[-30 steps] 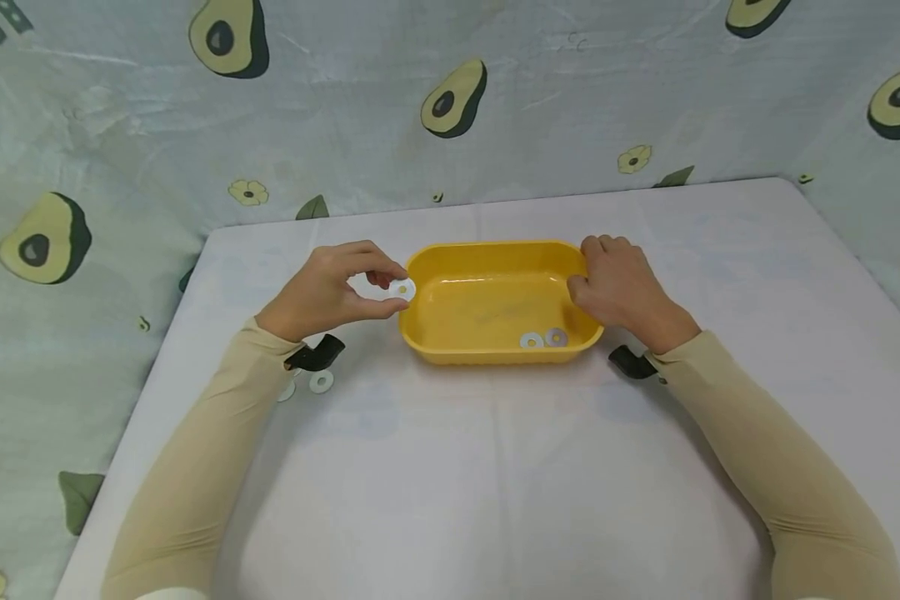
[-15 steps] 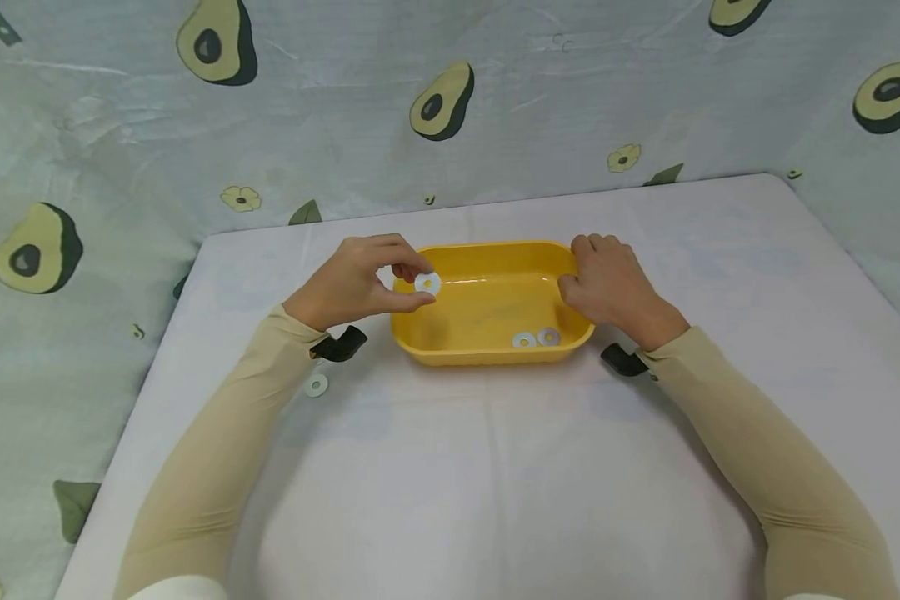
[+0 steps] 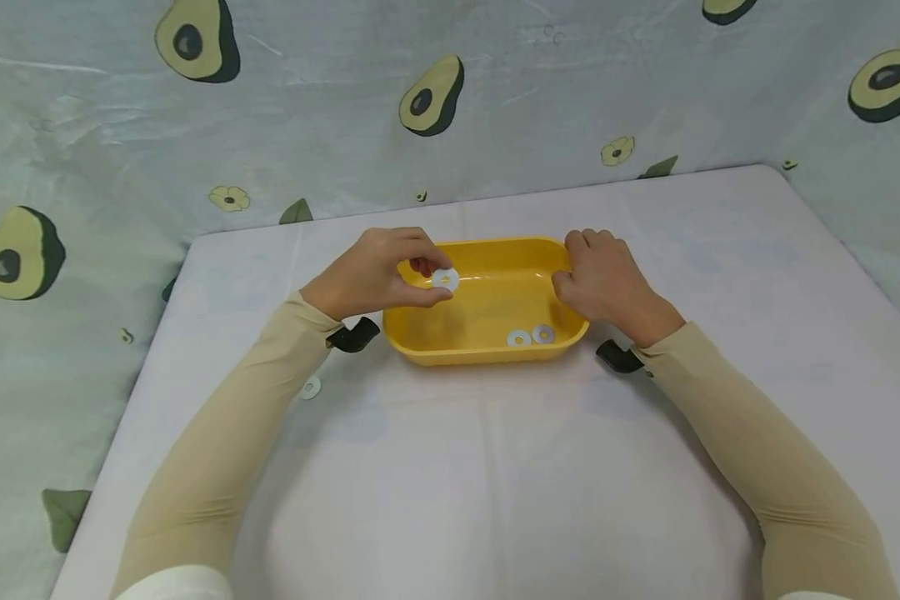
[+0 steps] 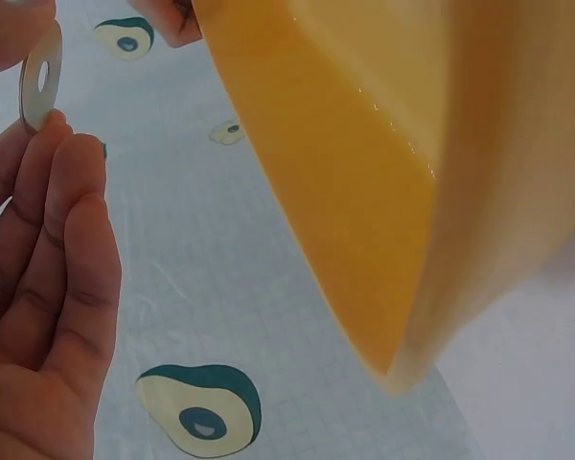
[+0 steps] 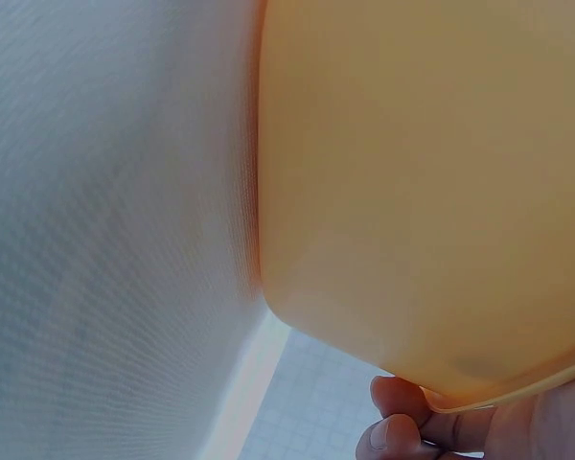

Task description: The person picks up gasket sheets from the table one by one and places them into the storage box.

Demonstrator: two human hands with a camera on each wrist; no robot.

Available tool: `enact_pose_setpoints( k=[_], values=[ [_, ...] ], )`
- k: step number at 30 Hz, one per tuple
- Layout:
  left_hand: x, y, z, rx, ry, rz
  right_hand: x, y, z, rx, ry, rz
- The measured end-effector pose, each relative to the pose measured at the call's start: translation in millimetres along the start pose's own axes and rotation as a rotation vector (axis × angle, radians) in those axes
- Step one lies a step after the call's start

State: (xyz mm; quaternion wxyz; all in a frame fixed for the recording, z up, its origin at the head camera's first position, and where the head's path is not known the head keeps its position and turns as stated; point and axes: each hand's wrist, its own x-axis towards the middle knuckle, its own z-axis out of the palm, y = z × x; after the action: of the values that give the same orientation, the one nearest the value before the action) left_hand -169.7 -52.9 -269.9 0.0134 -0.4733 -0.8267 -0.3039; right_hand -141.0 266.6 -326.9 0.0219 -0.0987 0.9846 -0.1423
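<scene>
A flat metal washer [image 3: 452,284] with a round hole is pinched between thumb and fingers of my left hand [image 3: 382,271], held above the left part of a yellow tray [image 3: 487,357]. In the left wrist view the washer [image 4: 42,81] stands nearly on edge at the fingertips, beside the tray's wall. My right hand [image 3: 611,287] grips the tray's right end, thumb inside the rim and fingers around the outside; the right wrist view shows its fingers [image 5: 398,398] at the rim. Two washers, a left one [image 3: 519,338] and a right one [image 3: 543,334], lie inside near the front wall.
Another washer [image 3: 311,388] lies on the white-covered table [image 3: 435,483], partly beside the left sleeve [image 3: 232,450]. Black wrist straps [image 3: 354,335] hang under both wrists. Behind the table rises an avocado-patterned cloth [image 3: 330,108].
My left hand has carried the washer rightward from the tray's left rim to over its inside. The left sleeve now covers one of the washers on the table. The right hand keeps its grip.
</scene>
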Motion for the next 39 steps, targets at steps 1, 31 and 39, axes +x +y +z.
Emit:
enact_pose_setpoints(
  k=[1, 31, 39],
  values=[
    [1.6, -0.5, 0.8, 0.0, -0.002, 0.005, 0.0, 0.1, 0.0, -0.001, 0.001, -0.001],
    [50.3, 0.1, 27.4, -0.048, -0.139, 0.031, 2.4, 0.6, -0.7, 0.0, -0.032, 0.012],
    [56.8, -3.9, 42.6, -0.037, -0.249, -0.015, 1.8, 1.8, -1.3, 0.001, -0.024, 0.01]
  ],
)
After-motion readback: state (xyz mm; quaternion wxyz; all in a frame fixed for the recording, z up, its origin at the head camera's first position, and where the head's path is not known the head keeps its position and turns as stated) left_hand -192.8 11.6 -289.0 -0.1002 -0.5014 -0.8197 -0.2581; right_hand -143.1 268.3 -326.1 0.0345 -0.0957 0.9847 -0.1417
